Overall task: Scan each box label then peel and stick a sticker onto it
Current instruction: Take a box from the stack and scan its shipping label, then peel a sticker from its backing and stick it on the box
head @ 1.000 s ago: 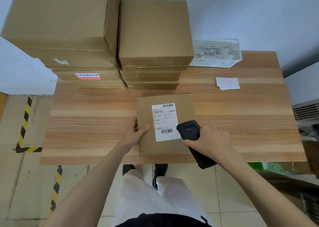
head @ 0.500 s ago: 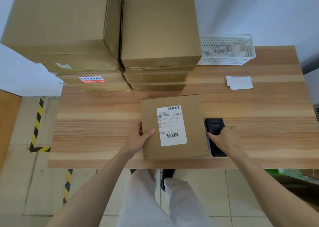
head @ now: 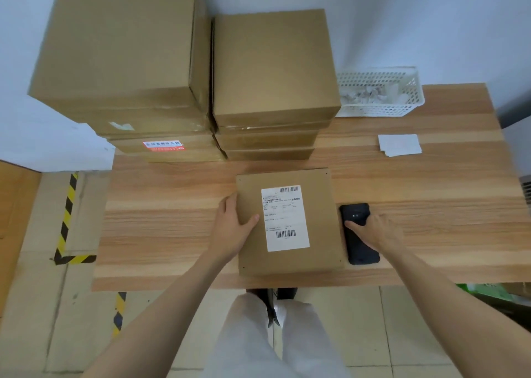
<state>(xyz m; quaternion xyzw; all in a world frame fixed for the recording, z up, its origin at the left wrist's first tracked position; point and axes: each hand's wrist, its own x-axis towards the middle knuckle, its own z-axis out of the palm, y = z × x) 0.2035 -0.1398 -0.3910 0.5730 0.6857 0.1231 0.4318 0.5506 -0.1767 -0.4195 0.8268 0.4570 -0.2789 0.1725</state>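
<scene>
- My left hand (head: 230,228) rests on the left edge of a flat cardboard box (head: 321,219) near the front of the wooden table (head: 172,219); the thumb lies across the box top, the other fingers sit along its side, lightly curled around the edge.
- A white shipping label (head: 284,218) with barcodes at top and bottom is stuck upright on the box top, just right of my thumb tip.
- My right hand (head: 373,231) lies over a black handheld scanner (head: 356,234), which sits flat on the table just beside the box's right edge; my fingers are spread and fairly straight over its body, and I cannot tell whether they grip it.
- A small stack of white sticker sheets (head: 399,144) lies on the table well behind my right hand.
- A white perforated plastic basket (head: 379,110) holding paper scraps stands at the far edge, against the wall.
- Two stacks of larger cardboard boxes (head: 273,67) fill the far left of the table; one box low in the left stack bears a red label (head: 163,145).
- Yellow-and-black hazard tape (head: 67,219) marks the tiled floor to the left.
</scene>
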